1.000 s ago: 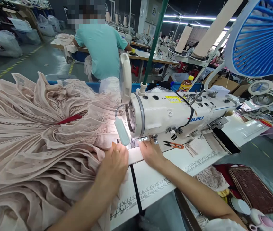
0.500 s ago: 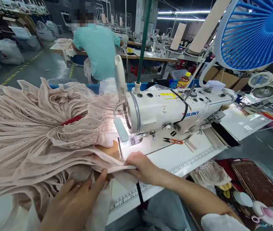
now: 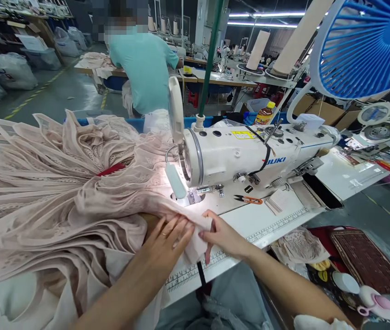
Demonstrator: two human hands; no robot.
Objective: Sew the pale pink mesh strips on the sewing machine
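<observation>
A big heap of pale pink lace fabric (image 3: 50, 197) covers the left of the white sewing table (image 3: 270, 220). My left hand (image 3: 165, 245) lies flat on a pink strip near the table's front edge, fingers stretched out and a ring on one finger. My right hand (image 3: 220, 233) pinches the end of that same strip (image 3: 200, 224) just to the right. Both hands are a little in front of the needle area of the white sewing machine (image 3: 246, 153), whose lamp (image 3: 176, 181) lights the cloth.
Orange-handled snips (image 3: 248, 200) lie under the machine arm. A blue fan (image 3: 363, 46) hangs at the upper right. A person in a teal shirt (image 3: 145, 68) works at the table behind. A bottle (image 3: 265, 114), boxes and a woven mat (image 3: 363, 261) lie right.
Both hands drew back from the needle with the fabric edge. My left hand then slid right onto the strip, and my right hand took its end in a pinch.
</observation>
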